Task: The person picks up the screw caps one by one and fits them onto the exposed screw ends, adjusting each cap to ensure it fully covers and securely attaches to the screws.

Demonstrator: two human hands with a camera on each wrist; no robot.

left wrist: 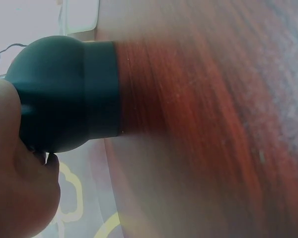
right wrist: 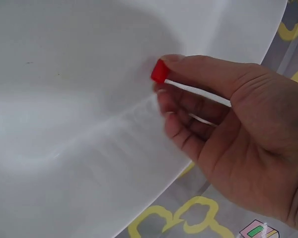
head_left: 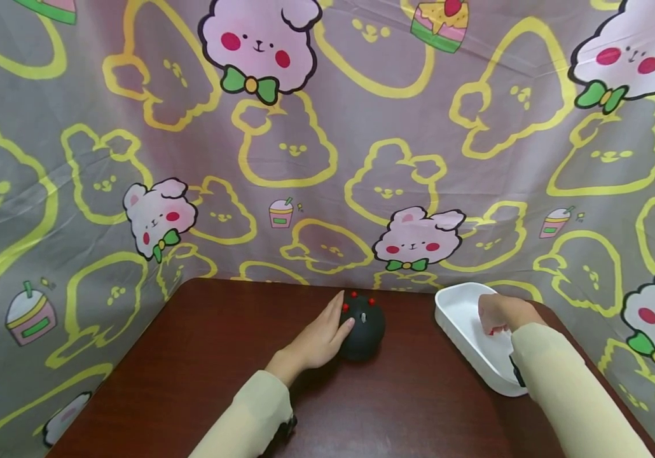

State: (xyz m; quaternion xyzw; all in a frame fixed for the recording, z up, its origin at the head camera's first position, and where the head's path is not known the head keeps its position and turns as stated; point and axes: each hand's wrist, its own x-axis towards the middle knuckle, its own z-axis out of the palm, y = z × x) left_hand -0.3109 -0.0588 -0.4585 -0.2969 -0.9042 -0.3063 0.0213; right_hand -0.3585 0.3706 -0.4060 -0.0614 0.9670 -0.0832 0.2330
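A black ball-shaped holder [head_left: 364, 337] stands on the table, several red tips showing at its top and a small silvery mark on its upper side. My left hand [head_left: 316, 337] holds it from the left, thumb on the near side and fingers along the far side. In the left wrist view the holder [left wrist: 54, 94] shows a flat, wider base on the wood. Inside the white tray, my right hand [right wrist: 233, 114] pinches a red-tipped white stick [right wrist: 160, 72] between thumb and fingers. The stick's white shaft runs back across the palm.
The white tray [head_left: 453, 312] stands at the right of the dark red-brown table [head_left: 190, 356]. A grey cloth [head_left: 327, 127] with cartoon rabbits hangs right behind the table and along both sides.
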